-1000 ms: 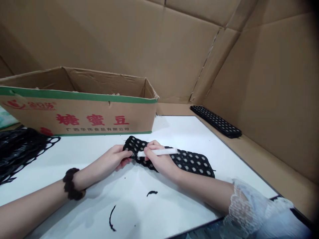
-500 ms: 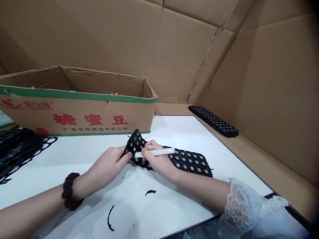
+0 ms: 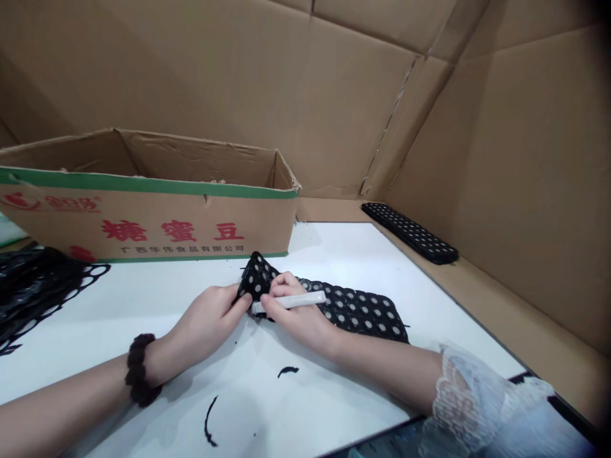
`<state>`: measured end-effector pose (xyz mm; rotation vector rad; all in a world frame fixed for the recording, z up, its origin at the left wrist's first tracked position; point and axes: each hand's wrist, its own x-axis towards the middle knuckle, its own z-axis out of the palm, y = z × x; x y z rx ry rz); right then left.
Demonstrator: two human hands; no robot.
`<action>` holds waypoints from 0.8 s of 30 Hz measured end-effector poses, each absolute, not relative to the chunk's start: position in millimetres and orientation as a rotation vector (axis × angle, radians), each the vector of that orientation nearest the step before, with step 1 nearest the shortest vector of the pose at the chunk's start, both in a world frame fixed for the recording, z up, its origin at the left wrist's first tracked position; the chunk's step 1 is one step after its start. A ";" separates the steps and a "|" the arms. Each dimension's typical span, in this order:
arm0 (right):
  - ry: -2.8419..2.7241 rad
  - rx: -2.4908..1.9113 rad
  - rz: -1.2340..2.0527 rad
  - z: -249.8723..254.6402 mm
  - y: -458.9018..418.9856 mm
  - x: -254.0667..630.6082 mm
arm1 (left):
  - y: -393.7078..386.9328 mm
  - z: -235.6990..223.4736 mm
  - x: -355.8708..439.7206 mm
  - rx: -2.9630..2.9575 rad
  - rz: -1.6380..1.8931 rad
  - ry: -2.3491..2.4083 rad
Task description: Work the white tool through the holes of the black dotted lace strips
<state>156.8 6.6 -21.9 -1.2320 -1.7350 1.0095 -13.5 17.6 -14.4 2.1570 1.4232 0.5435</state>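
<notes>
A black sheet with rows of pale round dots (image 3: 365, 310) lies on the white tabletop, its left end bent upward. My left hand (image 3: 210, 324) pinches that raised end between thumb and fingers. In my right hand (image 3: 298, 318) is a slim white pen-like tool (image 3: 303, 299), closed in the fingers and slanting down to the left. Its tip meets the lower edge of the sheet, close to my left thumb. The exact tip is too small to make out.
An open cardboard box (image 3: 191, 219) stands behind my hands. Black scrap webbing with ring-shaped holes (image 3: 42, 286) is heaped at the left. Dotted black sheets (image 3: 410, 232) lie stacked at the right edge. Two thin black trimmings (image 3: 209, 421) rest in front, and cardboard walls (image 3: 358, 95) surround the table.
The white tool and my right hand have shifted slightly left and down along the sheet toward its lower edge. The raised end has tilted a little left in my left hand.
</notes>
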 end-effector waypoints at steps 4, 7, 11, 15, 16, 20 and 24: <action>-1.650 -1.245 0.984 -17.8 13.1 166.0 | 27.1 -14.8 -17.9 2.213 0.504 1.440; -1.534 -1.274 0.879 -14.9 22.4 177.3 | 35.0 -14.6 -19.2 2.154 0.644 1.332; -1.512 -1.311 0.843 -12.6 29.2 185.5 | 37.2 -13.9 -17.3 1.748 0.741 1.100; -1.524 -1.240 0.850 -11.8 28.8 185.9 | 32.0 -12.6 -15.2 1.356 0.751 0.866; -1.531 -1.221 0.867 -11.9 28.4 185.8 | 30.6 -12.5 -14.9 1.285 0.731 0.829; -1.610 -1.179 0.974 -12.4 26.2 186.1 | 27.8 -13.2 -14.4 1.088 0.736 0.781; -1.622 -1.184 0.990 -11.7 22.5 184.9 | 26.8 -13.0 -13.7 0.957 0.829 0.715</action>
